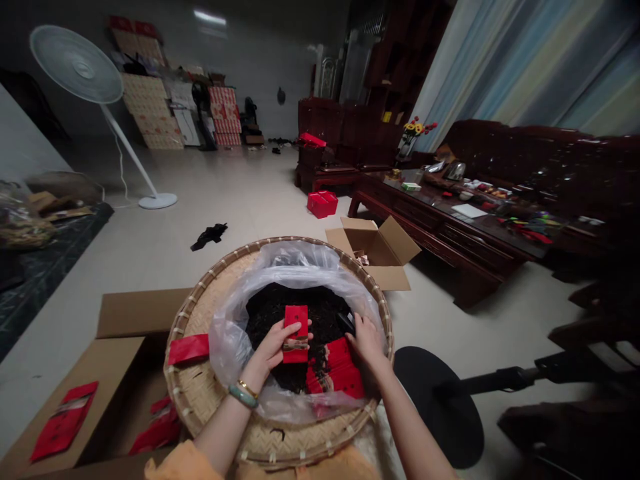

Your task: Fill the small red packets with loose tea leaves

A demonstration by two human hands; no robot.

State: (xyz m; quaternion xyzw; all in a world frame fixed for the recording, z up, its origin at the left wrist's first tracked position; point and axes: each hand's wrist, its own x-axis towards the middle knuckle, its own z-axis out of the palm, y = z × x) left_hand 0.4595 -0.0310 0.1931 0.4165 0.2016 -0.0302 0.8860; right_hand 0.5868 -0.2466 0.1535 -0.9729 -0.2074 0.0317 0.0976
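Note:
A round woven bamboo tray [200, 393] lies before me with a clear plastic bag [235, 333] of dark loose tea leaves [273, 307] in it. My left hand [275, 347] is closed on a small red packet [296, 333], held upright over the leaves. My right hand [365, 340] reaches into the bag with its fingers curled round a dark scoop-like object [346, 323] that I cannot make out. A stack of red packets [340, 377] lies inside the bag just below that hand. One more red packet [189, 349] rests on the tray's left side.
An open cardboard box [100, 387] at lower left holds several red packets [65, 420]. A smaller open box [375, 250] stands beyond the tray. A dark wooden table [450, 227] and sofa fill the right; a standing fan [80, 67] is far left. A black round base [440, 400] lies at right.

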